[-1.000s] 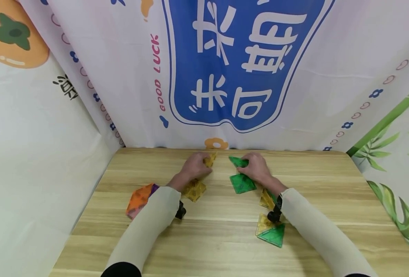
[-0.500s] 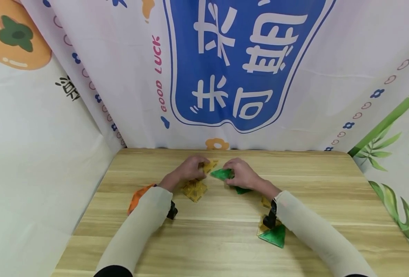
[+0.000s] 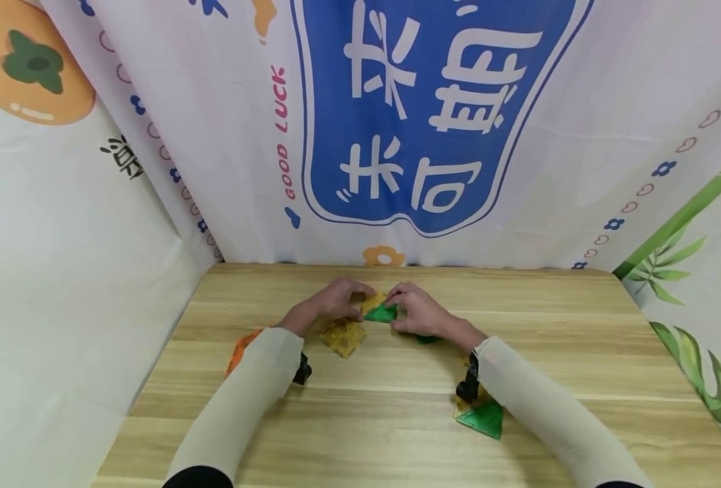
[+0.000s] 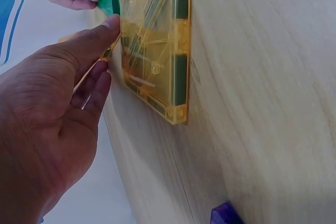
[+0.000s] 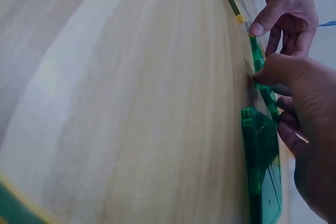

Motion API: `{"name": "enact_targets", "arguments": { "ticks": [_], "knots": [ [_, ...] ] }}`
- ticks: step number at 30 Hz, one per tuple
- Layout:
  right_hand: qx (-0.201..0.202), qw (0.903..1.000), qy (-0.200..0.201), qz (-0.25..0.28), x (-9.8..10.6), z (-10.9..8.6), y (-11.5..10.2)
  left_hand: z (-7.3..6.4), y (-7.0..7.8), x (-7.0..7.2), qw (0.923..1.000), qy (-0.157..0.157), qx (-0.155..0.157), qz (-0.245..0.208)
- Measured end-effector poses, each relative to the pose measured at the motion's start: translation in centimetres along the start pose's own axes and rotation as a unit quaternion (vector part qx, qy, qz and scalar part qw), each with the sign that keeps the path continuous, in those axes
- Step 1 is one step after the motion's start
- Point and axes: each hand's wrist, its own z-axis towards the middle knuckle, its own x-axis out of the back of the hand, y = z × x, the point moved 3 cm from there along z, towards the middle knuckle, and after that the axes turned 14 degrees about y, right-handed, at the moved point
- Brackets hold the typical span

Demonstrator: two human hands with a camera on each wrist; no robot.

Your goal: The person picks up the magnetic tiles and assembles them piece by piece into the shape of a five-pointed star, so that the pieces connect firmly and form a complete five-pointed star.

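Observation:
At the table's back, a yellow triangular magnetic tile (image 3: 371,299) and a green triangular magnetic tile (image 3: 382,314) lie side by side, long edges meeting. My left hand (image 3: 335,299) pinches the yellow one between thumb and fingers. From the other side, my right hand (image 3: 421,312) pinches the green one. Just in front of the left hand is a stack of yellow tiles (image 3: 343,338), thick and see-through in the left wrist view. A green stack (image 5: 260,166) lies beside the right hand in the right wrist view; the head view shows only its edge.
Under the left sleeve, orange tiles (image 3: 240,351) are partly hidden, and a purple tile (image 4: 226,214) shows in the left wrist view. Near the right wrist lie another green tile (image 3: 485,419) and a yellow tile (image 3: 461,408). A printed cloth (image 3: 244,169) hangs behind the wooden table (image 3: 385,420).
My right hand has moved left with the green tile, away from the green stack, up to the yellow tile. The left hand has shifted slightly left and lowered the yellow tile.

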Motion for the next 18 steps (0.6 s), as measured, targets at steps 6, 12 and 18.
{"name": "enact_targets", "arguments": {
  "ticks": [6,12,18],
  "knots": [
    [0.000,1.0000,0.003,0.003,-0.1,0.0,0.1,-0.3,0.1,0.1,0.9999,0.000,0.003,-0.013],
    [-0.003,0.9999,0.006,0.011,0.1,-0.3,-0.1,-1.0,-0.1,0.6,0.9997,0.009,-0.007,-0.021],
    [-0.006,0.9998,0.008,0.017,0.4,-0.8,-1.5,-3.1,-0.3,1.9,0.9996,0.018,-0.002,-0.020]
  ]
}}
